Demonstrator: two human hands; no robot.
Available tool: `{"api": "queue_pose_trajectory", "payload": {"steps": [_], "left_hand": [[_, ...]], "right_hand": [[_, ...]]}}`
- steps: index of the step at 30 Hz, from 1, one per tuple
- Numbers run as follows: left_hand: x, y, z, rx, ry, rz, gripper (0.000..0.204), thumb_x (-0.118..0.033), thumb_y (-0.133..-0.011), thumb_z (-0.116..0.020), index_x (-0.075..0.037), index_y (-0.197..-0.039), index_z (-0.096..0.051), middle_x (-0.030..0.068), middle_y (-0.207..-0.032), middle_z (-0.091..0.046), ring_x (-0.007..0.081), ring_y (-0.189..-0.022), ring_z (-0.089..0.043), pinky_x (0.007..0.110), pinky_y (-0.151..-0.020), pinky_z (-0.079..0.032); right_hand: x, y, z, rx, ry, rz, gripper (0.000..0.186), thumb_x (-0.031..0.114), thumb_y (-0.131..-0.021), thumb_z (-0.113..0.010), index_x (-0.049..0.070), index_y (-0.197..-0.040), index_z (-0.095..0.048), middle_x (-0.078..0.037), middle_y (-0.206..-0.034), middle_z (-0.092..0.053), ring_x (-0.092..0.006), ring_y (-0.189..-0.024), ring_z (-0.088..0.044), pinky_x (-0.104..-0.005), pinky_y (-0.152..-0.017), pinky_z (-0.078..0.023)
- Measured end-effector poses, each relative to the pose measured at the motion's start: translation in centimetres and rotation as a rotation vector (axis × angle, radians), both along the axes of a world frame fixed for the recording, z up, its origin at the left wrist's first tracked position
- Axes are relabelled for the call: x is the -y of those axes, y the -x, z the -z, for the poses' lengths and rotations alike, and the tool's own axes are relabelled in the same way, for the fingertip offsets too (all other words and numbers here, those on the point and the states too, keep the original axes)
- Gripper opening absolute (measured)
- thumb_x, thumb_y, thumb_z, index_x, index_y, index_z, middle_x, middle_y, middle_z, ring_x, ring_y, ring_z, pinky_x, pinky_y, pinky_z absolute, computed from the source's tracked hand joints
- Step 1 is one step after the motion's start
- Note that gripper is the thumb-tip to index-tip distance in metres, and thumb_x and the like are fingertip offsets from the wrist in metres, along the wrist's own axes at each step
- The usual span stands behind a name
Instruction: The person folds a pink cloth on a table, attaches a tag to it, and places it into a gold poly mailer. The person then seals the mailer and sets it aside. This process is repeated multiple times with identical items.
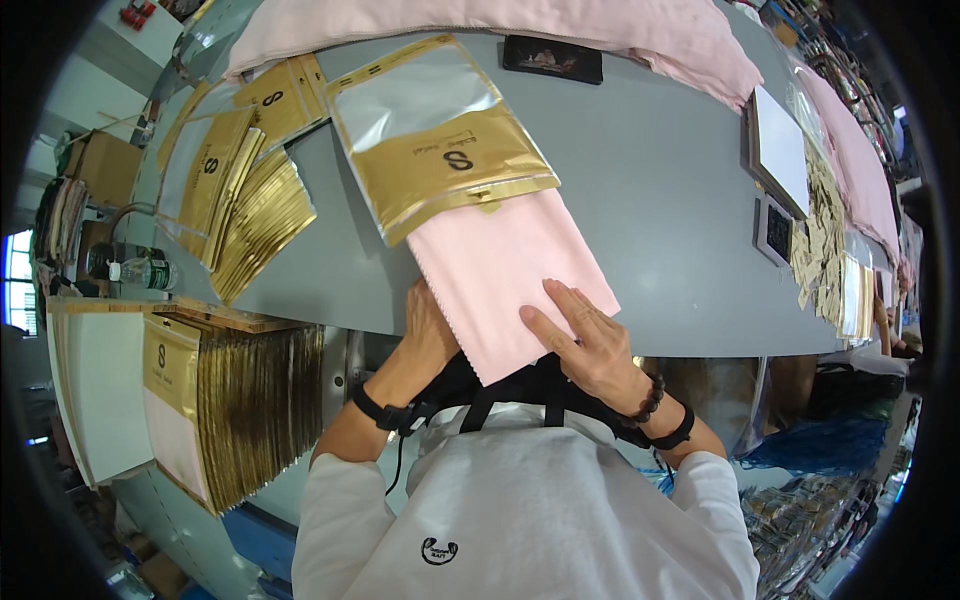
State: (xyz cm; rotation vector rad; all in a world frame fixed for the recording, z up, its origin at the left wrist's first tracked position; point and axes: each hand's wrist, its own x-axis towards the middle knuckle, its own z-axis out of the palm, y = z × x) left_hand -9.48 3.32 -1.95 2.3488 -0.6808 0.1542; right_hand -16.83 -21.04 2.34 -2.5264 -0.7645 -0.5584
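Note:
A pink folded cloth (480,280) with zigzag-cut edges projects from beneath or inside a gold-and-clear bag (415,160) on the grey table, its lower end over the table's front edge. My left hand (425,325) is at the cloth's lower left, its fingers hidden under it. My right hand (595,345) rests on the cloth's lower right, fingers stretched out on top. Piles of similar gold bags (260,225) lie to the left. A dense row of filled gold bags (250,410) stands in a container at the lower left.
Long pink fabric (480,20) lines the back and right. A dark flat item (552,58), a white board (778,145), a small dark device (772,230) and beige tag piles (815,250) sit around the table (670,290). A bottle (145,275) is at left; another person's hand (882,315) shows far right.

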Motion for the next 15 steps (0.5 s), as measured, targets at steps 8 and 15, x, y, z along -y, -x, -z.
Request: {"api": "queue_pose_trajectory", "payload": {"steps": [8, 15], "left_hand": [[1.0, -4.2, 0.3, -0.373, 0.277, -0.066, 0.038, -0.022, -0.088, -0.076, 0.001, -0.119, -0.072, 0.0192, -0.11, -0.076, 0.0346, -0.095, -0.075, 0.045, -0.079, -0.061], [2.6, -1.0, 0.1, 0.007, 0.213, -0.024, 0.036, -0.019, -0.093, -0.073, 0.0, -0.124, -0.069, 0.0165, -0.113, -0.075, 0.0332, -0.103, -0.074, 0.044, -0.085, -0.061]], "right_hand": [[-0.9, -1.4, -1.1, -0.199, -0.149, 0.026, 0.073, -0.012, -0.072, -0.066, 0.013, -0.141, -0.066, -0.024, -0.142, -0.061, -0.0327, -0.096, -0.075, -0.0385, -0.072, -0.063], [-3.2, -6.4, 2.4, -0.052, -0.24, 0.03, 0.062, -0.008, -0.074, -0.065, 0.01, -0.133, -0.069, -0.022, -0.133, -0.065, -0.0349, -0.082, -0.074, -0.042, -0.072, -0.062]]}}
